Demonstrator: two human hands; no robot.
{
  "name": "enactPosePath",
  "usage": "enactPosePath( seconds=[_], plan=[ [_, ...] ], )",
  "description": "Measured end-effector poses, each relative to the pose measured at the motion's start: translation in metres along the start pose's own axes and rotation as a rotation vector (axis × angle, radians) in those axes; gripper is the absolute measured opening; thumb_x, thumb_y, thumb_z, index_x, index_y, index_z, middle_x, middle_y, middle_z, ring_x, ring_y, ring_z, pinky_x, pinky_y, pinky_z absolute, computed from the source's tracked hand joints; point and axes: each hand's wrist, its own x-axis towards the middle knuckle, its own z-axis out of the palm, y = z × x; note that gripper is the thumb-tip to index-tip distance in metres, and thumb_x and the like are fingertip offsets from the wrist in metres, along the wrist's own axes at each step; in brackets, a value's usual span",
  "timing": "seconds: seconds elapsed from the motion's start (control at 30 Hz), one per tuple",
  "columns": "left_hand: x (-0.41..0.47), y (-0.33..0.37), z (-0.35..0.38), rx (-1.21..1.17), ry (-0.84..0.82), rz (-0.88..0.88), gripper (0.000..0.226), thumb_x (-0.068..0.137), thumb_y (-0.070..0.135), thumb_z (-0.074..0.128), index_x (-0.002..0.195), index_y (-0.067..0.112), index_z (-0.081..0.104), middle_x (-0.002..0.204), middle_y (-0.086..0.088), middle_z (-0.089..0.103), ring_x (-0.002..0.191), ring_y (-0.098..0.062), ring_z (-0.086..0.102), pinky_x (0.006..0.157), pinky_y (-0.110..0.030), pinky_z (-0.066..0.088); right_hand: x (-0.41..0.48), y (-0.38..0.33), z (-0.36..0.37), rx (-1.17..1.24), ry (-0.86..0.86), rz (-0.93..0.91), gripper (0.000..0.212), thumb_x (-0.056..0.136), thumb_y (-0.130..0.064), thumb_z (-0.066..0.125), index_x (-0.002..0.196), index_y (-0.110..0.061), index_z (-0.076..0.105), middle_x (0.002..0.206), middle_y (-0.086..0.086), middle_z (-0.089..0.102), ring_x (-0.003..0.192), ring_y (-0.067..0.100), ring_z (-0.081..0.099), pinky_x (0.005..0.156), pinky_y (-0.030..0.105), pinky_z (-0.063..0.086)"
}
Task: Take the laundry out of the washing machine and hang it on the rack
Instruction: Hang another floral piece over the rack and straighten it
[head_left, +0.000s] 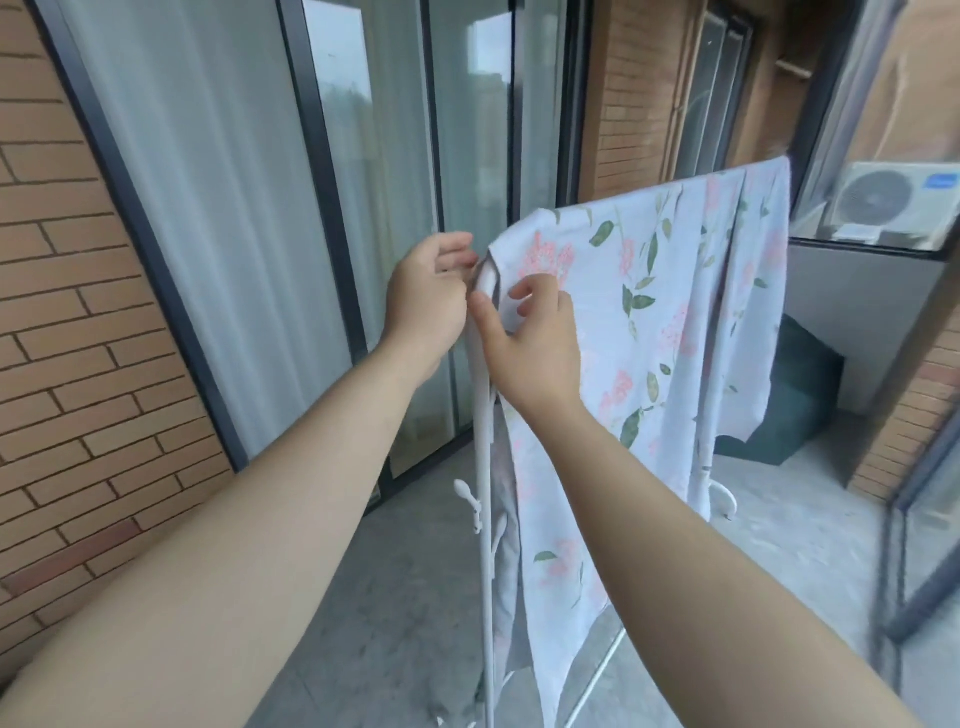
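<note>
A pale floral sheet (675, 312) with pink flowers and green leaves hangs over the top bar of a white drying rack (487, 467) and falls almost to the floor. Both my hands are at the sheet's near left corner, by the rack's upright post. My left hand (431, 296) has curled fingers and pinches the folded edge from the left. My right hand (530, 343) pinches the same fold between thumb and fingers from the right. The top bar is hidden under the cloth. The washing machine is out of view.
Sliding glass doors (363, 208) with white curtains and a brick wall (78, 338) run along the left. A dark green bag (795, 400) sits on the concrete floor behind the rack. An air-conditioner unit (883, 202) is at far right, above a glass railing (914, 545).
</note>
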Motion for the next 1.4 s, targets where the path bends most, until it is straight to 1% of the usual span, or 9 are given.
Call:
enactPosePath(
  seconds=[0.07, 0.17, 0.47, 0.73, 0.87, 1.0, 1.13, 1.3, 1.4],
  plan=[
    [-0.001, -0.006, 0.004, -0.065, -0.056, -0.121, 0.038, 0.087, 0.001, 0.054, 0.119, 0.017, 0.066, 0.113, -0.001, 0.072, 0.102, -0.016, 0.07, 0.095, -0.039, 0.055, 0.003, -0.002, -0.001, 0.07, -0.037, 0.089, 0.036, 0.091, -0.059, 0.055, 0.105, -0.027, 0.048, 0.105, -0.005, 0.054, 0.095, 0.015, 0.057, 0.084, 0.041, 0.051],
    [-0.008, -0.021, 0.007, -0.178, -0.194, -0.254, 0.032, 0.08, 0.015, 0.054, 0.103, 0.021, 0.076, 0.104, -0.004, 0.076, 0.099, -0.023, 0.072, 0.089, -0.04, 0.056, 0.012, -0.004, -0.003, 0.147, -0.055, 0.149, 0.03, 0.096, -0.053, 0.05, 0.097, -0.024, 0.054, 0.098, 0.009, 0.064, 0.088, 0.023, 0.063, 0.083, 0.046, 0.053],
    [-0.002, -0.077, 0.01, -0.058, -0.466, -0.648, 0.023, 0.098, 0.021, 0.048, 0.081, 0.012, 0.059, 0.061, -0.006, 0.049, 0.055, -0.021, 0.047, 0.05, -0.03, 0.042, 0.009, 0.019, -0.004, -0.118, -0.017, -0.178, 0.026, 0.095, -0.029, 0.058, 0.118, -0.017, 0.054, 0.11, 0.001, 0.054, 0.093, 0.019, 0.056, 0.072, 0.036, 0.049],
    [0.004, -0.102, 0.024, 0.065, -0.442, -0.563, 0.031, 0.1, 0.021, 0.042, 0.074, 0.011, 0.054, 0.048, -0.002, 0.049, 0.045, -0.021, 0.05, 0.041, -0.026, 0.043, 0.009, 0.039, 0.003, -0.08, -0.025, 0.008, 0.042, 0.084, -0.032, 0.065, 0.121, -0.024, 0.045, 0.112, -0.002, 0.046, 0.101, 0.02, 0.051, 0.084, 0.042, 0.05],
    [0.019, -0.118, 0.019, 0.074, -0.406, -0.498, 0.026, 0.095, 0.014, 0.05, 0.07, 0.01, 0.057, 0.054, -0.003, 0.057, 0.048, -0.022, 0.054, 0.042, -0.025, 0.044, 0.007, 0.043, 0.003, -0.2, 0.04, -0.053, 0.022, 0.09, -0.026, 0.055, 0.111, -0.024, 0.059, 0.106, -0.003, 0.056, 0.096, 0.021, 0.058, 0.08, 0.043, 0.052],
    [0.043, -0.147, 0.002, -0.066, -0.298, -0.493, 0.019, 0.096, 0.021, 0.062, 0.106, 0.006, 0.066, 0.101, -0.012, 0.069, 0.085, -0.024, 0.072, 0.062, -0.028, 0.059, 0.007, 0.049, 0.007, -0.199, 0.163, 0.081, 0.018, 0.099, -0.026, 0.041, 0.107, -0.027, 0.057, 0.089, -0.007, 0.064, 0.08, 0.02, 0.061, 0.07, 0.04, 0.051],
    [0.051, -0.164, -0.018, -0.086, -0.277, -0.329, 0.011, 0.098, 0.019, 0.057, 0.095, 0.008, 0.062, 0.095, -0.008, 0.066, 0.089, -0.028, 0.071, 0.075, -0.037, 0.061, -0.002, 0.05, 0.016, -0.187, 0.367, 0.185, 0.014, 0.104, -0.032, 0.035, 0.108, -0.031, 0.048, 0.062, -0.007, 0.056, 0.056, 0.01, 0.052, 0.052, 0.032, 0.035],
    [0.058, -0.16, -0.048, 0.077, -0.467, -0.138, 0.012, 0.096, 0.036, 0.055, 0.09, 0.028, 0.06, 0.09, 0.001, 0.069, 0.083, -0.02, 0.07, 0.079, -0.044, 0.059, -0.013, 0.03, 0.03, -0.188, 0.536, 0.23, 0.016, 0.106, -0.032, 0.034, 0.092, -0.035, 0.041, 0.065, -0.009, 0.056, 0.058, 0.01, 0.049, 0.052, 0.027, 0.036],
    [0.055, -0.137, -0.053, 0.16, -0.622, -0.015, 0.03, 0.084, 0.061, 0.057, 0.096, 0.034, 0.062, 0.087, 0.018, 0.07, 0.079, -0.002, 0.067, 0.066, -0.027, 0.053, -0.015, 0.015, 0.032, -0.157, 0.504, 0.245, 0.024, 0.103, -0.045, 0.037, 0.081, -0.035, 0.04, 0.063, -0.024, 0.051, 0.056, -0.001, 0.043, 0.053, 0.013, 0.036]
  ],
)
